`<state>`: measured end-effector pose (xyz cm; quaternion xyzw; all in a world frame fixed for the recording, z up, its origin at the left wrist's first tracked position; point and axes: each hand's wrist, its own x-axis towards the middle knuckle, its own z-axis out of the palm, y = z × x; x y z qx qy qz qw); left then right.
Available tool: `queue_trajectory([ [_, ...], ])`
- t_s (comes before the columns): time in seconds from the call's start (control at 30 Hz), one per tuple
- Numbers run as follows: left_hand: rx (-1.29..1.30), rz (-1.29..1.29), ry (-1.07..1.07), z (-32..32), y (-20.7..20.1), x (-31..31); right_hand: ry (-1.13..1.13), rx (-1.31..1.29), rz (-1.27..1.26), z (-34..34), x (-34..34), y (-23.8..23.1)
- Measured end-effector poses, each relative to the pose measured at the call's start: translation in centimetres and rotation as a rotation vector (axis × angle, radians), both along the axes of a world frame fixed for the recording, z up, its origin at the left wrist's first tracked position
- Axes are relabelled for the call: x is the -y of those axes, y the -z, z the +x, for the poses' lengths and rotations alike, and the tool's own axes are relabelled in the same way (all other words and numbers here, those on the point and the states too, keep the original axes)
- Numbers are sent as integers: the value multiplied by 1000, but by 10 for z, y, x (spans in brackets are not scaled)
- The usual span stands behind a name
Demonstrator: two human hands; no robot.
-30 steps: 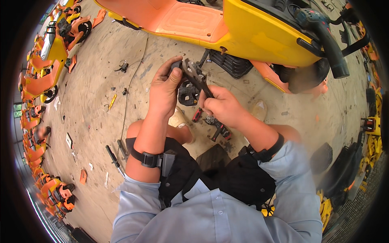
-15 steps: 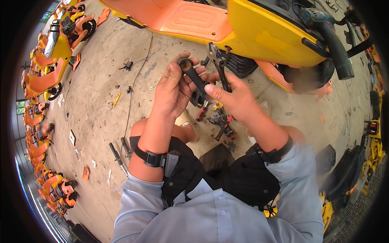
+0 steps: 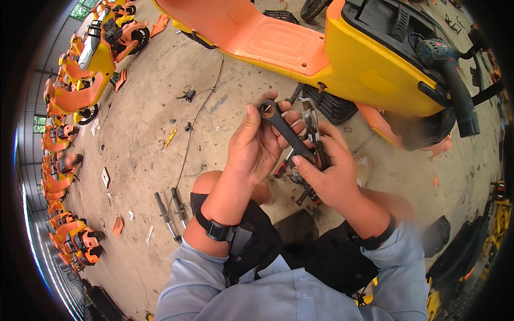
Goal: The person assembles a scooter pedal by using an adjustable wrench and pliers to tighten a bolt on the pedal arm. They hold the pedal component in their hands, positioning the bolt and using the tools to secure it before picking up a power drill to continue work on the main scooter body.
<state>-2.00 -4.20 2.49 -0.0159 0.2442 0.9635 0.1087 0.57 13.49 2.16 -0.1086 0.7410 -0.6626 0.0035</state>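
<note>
A black crank arm [image 3: 286, 131], with a hole through its ring end, slants between my two hands. My left hand [image 3: 251, 147], palm up, steadies the ring end, its fingers curled behind the arm and its thumb beside the ring. At the lower end, my right hand [image 3: 334, 168] pins the arm under its thumb. Those fingers also wrap a hand tool with a metal head [image 3: 310, 120], apparently a wrench; its exact kind is partly hidden. Below the hands lie a red-and-black handled tool [image 3: 281, 168] and other partly covered tools.
A yellow-and-orange scooter [image 3: 369, 64] stands ahead, a cordless drill [image 3: 450, 75] resting on its right end. A black pedal-like ribbed part [image 3: 332, 107] sits below it. Two grey-black rods [image 3: 171, 211] lie at left, near a cable [image 3: 195, 125]. More scooters [image 3: 80, 96] line the left.
Both hands, the crank arm and the metal-headed tool have shifted right and down in view. The left thumb has come off the ring's face to its side. The whole scene has shifted too.
</note>
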Motion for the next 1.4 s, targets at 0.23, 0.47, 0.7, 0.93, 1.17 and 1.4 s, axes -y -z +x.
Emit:
queue_trajectory([
  [0.23,-28,33,20,3,-11,-7,9,-37,0,-1,-2,-7],
  [0.47,2,-121,16,-3,-17,-9,-3,-96,50,-6,-4,1],
  [0.7,91,-618,218,-7,2,-15,16,313,-286,-14,-5,13],
  [0.93,205,-468,139,-7,22,-10,-38,201,-233,-23,-3,24],
  [1.17,314,-432,-110,-8,22,-7,94,494,-158,-35,-19,16],
  [1.4,361,-371,-157,-6,25,-2,49,666,-140,-33,-22,17],
])
